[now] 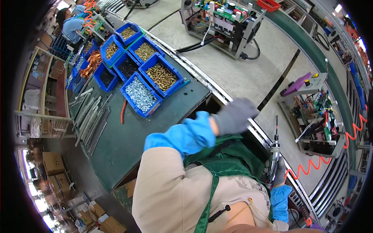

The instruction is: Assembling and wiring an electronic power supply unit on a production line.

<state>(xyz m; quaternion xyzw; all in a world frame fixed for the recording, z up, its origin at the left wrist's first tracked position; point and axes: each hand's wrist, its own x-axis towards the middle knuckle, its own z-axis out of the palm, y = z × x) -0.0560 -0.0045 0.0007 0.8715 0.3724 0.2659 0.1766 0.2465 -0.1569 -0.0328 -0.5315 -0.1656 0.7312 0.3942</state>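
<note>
My left hand (236, 116), in a grey glove with a blue sleeve cover, is over the metal edge of the conveyor. Motion smears its fingers, so whether it holds anything cannot be made out. Lower right, my right hand (280, 173) is closed round an air screwdriver (274, 153), its bit pointing away from me. A red coiled hose (307, 167) runs beside it. Nearest the driver, on the right, stands an open machine unit (316, 116) with circuit boards, wires and a purple panel.
On the green bench (124, 139) at left are blue bins of brass bolts (160, 76), silver nuts (139, 95) and black screws (128, 68). Metal strips (91, 120) lie beside them. Another open unit (225, 23) stands farther up the line. A person in blue (72, 27) is at far left.
</note>
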